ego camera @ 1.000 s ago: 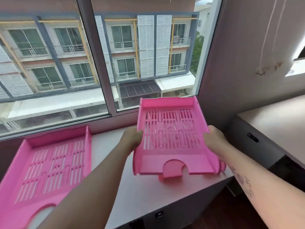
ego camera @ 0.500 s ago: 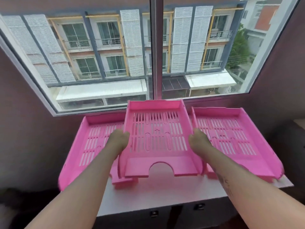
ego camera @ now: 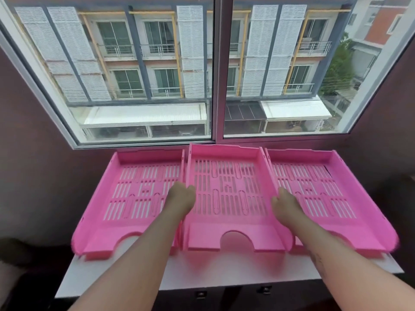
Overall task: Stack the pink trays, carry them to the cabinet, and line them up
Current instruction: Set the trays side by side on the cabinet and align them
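Three pink slotted trays stand side by side on the white cabinet top [ego camera: 125, 274] under the window. The middle tray [ego camera: 229, 198] is between my hands. My left hand [ego camera: 181, 195] grips its left wall and my right hand [ego camera: 283, 202] grips its right wall. The left tray [ego camera: 134, 194] and the right tray [ego camera: 318, 191] lie flat against it, their front edges reaching over the cabinet's front edge. The middle tray's back wall is close to the window sill.
A large window [ego camera: 213, 70] with a central frame post rises directly behind the trays. Dark walls close in on both sides. Cabinet fronts with small handles [ego camera: 265, 290] show below the top's front edge.
The middle tray has come down and back between the other two, from lifted and overlapping the left tray to level with them. Both hands stayed on its side walls.
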Demonstrator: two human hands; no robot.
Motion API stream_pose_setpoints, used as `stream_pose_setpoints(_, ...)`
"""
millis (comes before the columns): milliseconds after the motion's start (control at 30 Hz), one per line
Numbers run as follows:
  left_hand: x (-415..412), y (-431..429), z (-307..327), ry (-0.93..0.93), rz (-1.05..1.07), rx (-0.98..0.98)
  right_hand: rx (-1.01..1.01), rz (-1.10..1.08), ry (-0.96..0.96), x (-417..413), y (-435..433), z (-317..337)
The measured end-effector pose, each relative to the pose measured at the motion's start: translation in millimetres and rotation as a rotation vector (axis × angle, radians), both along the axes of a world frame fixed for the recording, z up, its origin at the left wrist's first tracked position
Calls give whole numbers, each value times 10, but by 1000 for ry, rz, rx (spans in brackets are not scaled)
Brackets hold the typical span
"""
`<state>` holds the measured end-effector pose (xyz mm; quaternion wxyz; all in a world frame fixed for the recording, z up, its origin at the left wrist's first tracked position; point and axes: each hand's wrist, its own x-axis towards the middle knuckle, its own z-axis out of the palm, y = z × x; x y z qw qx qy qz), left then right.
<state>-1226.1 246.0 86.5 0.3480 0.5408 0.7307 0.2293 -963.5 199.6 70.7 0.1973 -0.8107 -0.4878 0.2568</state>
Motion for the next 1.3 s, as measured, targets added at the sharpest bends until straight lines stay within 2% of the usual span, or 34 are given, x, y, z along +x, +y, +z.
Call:
stream_pose_setpoints(167, -36, -30, -124, 47, 7, -60, -34, 22, -23, -33, -8, -99)
stream_pose_setpoints(300, -45, -100, -219, 122, -25, -36, -27, 19, -71, -53, -34, -183)
stream_pose_setpoints(500, -63, -184, -300, 213, -82, 84, 119, 112, 6, -29, -77, -184)
stream_pose_setpoints(567, -29, -244, -288, 325, -102, 141, 182, 188, -69, 20, -101, -211)
stream_pose_setpoints(667, 158, -438, -287, 601, -300, 407, 276, 222, -148, 168, -156, -229)
stream_pose_setpoints(733, 397, -608, -342, 603, -492, 481, 279, 193, -201, 349, -215, -249)
stream_pose_setpoints(833, 794, -800, -517, 577, -654, 335, 160, 143, -343, 759, -341, -320)
stream_pose_setpoints(1000, 1083, -965, -868, 584, -654, 161, -203, 177, -454, 1318, -602, -571)
stream_pose_setpoints(1300, 1326, -739, -929, 606, -565, 169, -163, 352, -501, 1639, -515, -671)
